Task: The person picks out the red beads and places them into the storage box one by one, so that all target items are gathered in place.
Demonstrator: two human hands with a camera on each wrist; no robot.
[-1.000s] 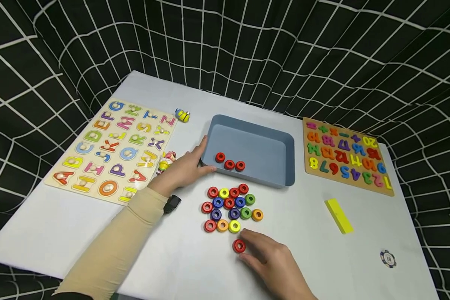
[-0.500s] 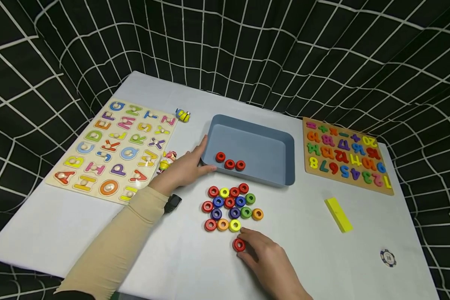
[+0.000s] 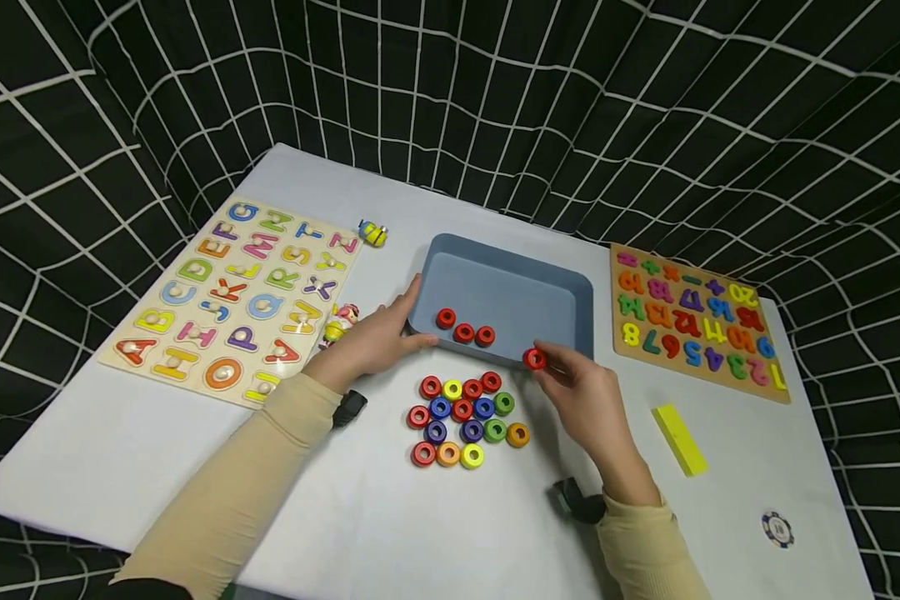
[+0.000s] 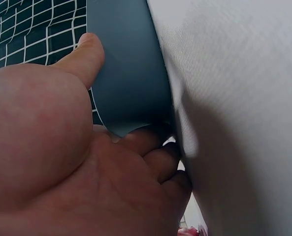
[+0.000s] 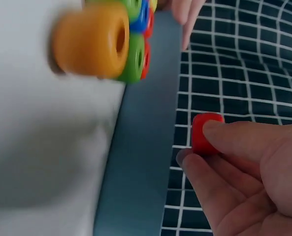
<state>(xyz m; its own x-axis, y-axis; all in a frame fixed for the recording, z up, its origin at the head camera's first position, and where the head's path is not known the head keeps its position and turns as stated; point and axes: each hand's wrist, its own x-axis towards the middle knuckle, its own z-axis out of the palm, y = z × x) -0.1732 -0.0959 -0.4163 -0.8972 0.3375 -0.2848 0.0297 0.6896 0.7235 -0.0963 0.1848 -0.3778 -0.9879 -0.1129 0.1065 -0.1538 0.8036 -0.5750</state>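
Note:
A blue-grey tray (image 3: 506, 292) lies in the middle of the table, with several red ring beads (image 3: 463, 333) inside by its near-left wall. My left hand (image 3: 375, 340) holds the tray's near-left corner, thumb along the front wall and fingers around the left side; the left wrist view shows the thumb (image 4: 89, 54) at the rim. My right hand (image 3: 588, 396) pinches a red ring bead (image 5: 205, 132) between thumb and fingertips, at the tray's near rim toward the right. In front of the tray lies a group of ring beads (image 3: 462, 410) in red, yellow, blue, purple, green and orange.
To the left is an alphabet peg board (image 3: 228, 308), with a small figurine (image 3: 339, 323) and a bee toy (image 3: 373, 233) beside it. A number board (image 3: 697, 321) lies at the right. Nearer are a yellow block (image 3: 679, 439) and a poker chip (image 3: 777, 529).
My right hand has taken the single red bead from the near side of the group and carried it up and right to the tray's front rim. The left hand stays at the corner.

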